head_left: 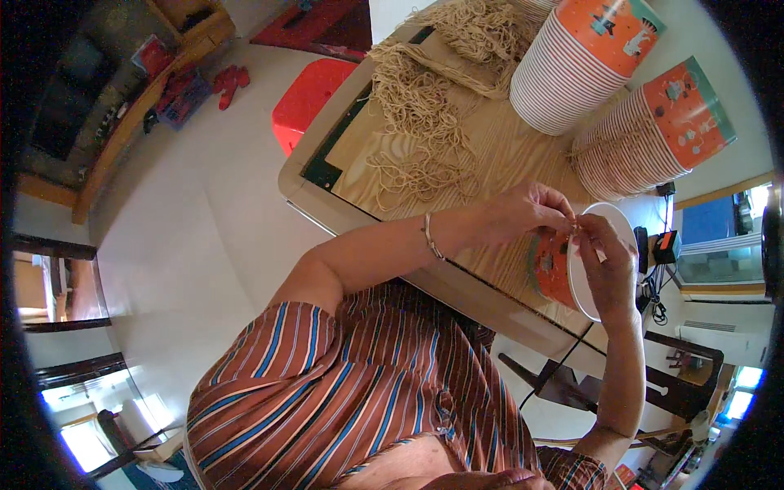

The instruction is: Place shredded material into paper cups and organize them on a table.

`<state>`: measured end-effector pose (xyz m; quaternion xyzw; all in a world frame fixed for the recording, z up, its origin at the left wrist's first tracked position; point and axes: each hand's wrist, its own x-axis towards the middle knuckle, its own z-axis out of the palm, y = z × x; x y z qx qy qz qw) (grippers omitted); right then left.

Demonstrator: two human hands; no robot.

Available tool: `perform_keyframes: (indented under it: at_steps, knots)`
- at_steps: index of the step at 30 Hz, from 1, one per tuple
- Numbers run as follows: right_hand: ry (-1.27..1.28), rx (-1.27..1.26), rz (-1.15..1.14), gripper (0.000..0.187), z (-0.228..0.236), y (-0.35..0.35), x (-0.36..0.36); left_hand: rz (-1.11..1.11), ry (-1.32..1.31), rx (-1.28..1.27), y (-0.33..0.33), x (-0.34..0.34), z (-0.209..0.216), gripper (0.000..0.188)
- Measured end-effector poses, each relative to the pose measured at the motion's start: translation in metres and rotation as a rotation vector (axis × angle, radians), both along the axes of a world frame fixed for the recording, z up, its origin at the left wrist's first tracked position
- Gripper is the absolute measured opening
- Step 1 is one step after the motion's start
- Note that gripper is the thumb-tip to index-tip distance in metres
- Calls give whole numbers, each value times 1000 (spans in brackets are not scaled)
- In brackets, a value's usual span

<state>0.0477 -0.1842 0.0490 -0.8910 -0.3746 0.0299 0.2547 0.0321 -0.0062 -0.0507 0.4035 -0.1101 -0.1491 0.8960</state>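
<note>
An orange printed paper cup (551, 263) with a wide white rim lies on its side near the table's right edge. At the top of that rim my left hand (535, 211), a cord bracelet on its wrist, is closed in a pinch. My right hand (608, 257) reaches up across the cup's mouth, and its fingertips meet those of the left. What they pinch is too small to make out. Beyond my left hand, a loose heap of beige cord (429, 167) spreads over the wood-grain table (498, 171).
Farther back lie more cord bundles (482, 37). Tall nested stacks of orange-and-white paper cups, one farther (563, 69) and one nearer (633, 151), stand at the back right. Black cables and a plug (665, 247) are beside the cup. A red stool (310, 98) stands left of the table.
</note>
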Motion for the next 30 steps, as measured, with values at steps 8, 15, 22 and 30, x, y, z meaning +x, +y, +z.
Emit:
perform_keyframes:
  at_steps: [8, 15, 22, 30]
  knots:
    - [-207, -10, 96, 21, 5, 6, -7, -24, -96, 136, 0, 11, -11, 13]
    - [-225, -46, 64, 7, -1, 6, -5, -51, -121, 203, 2, 12, -4, 12]
    - [73, 103, -80, 7, -6, 7, 6, -21, -127, 215, 2, 9, -1, 14]
    - [418, 127, -239, 13, -17, -1, 20, -5, -171, 238, 2, 9, -2, 17]
